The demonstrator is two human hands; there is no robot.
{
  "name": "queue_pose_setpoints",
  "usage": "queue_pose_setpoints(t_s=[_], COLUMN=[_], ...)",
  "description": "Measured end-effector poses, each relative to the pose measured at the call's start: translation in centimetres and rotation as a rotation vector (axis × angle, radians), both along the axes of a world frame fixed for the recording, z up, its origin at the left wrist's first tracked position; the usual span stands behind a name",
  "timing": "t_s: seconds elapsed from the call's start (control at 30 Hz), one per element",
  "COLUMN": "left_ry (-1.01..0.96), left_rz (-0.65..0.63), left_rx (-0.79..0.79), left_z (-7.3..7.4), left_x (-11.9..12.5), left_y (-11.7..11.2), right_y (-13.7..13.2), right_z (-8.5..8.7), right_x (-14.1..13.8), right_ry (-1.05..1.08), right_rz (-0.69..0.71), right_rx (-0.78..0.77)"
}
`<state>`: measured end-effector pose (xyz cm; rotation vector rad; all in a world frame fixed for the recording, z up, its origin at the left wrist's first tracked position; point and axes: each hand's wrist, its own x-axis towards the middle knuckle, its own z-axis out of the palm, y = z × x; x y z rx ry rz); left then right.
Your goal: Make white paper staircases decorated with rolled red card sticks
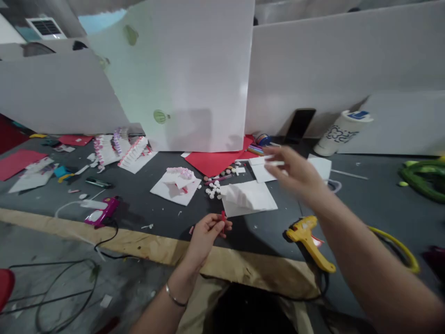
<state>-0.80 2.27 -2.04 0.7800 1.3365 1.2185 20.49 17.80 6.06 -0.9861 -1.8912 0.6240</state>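
My left hand (210,229) is closed at the table's front edge, pinching a small red strip (223,216) upright between thumb and fingers. My right hand (295,174) is raised over the right of the table, smeared by motion. Something white shows by its fingertips, but I cannot tell whether it is held or lies behind. Below it is a folded white paper (262,199). White round pieces (212,189) lie in a small heap to its left. A yellow glue gun (308,239) rests beneath my right forearm.
A white paper (174,197) bears a pink-and-white beaded shape. A magenta glue gun (103,212) lies at left with its cord. Red paper (213,162) sits under a tall white board (208,69). A phone (299,125) and white tumbler (342,133) stand at the back right.
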Motion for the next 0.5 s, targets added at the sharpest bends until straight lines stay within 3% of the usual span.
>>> queue_pose_setpoints(t_s=[0.1, 0.2, 0.27, 0.33, 0.5], left_ry=[0.209, 0.352, 0.382, 0.398, 0.287], left_rz=[0.048, 0.059, 0.056, 0.074, 0.041], left_rx=[0.078, 0.116, 0.139, 0.174, 0.120], left_z=[-0.8, -1.2, -1.4, -1.5, -1.7], left_x=[0.9, 2.1, 2.9, 3.6, 4.4], left_y=[-0.1, 0.2, 0.6, 1.0, 1.9], right_y=[-9.4, -14.6, -15.8, -15.8, -15.3], right_z=[-3.5, -7.9, -10.2, -11.4, -11.8], right_x=[2.6, 4.1, 4.7, 5.6, 8.9], right_ry=[-0.029, -0.010, -0.054, -0.142, -0.432], right_rz=[0.021, -0.092, -0.177, -0.271, -0.488], right_rx=[-0.088, -0.186, -0.172, -0.098, 0.044])
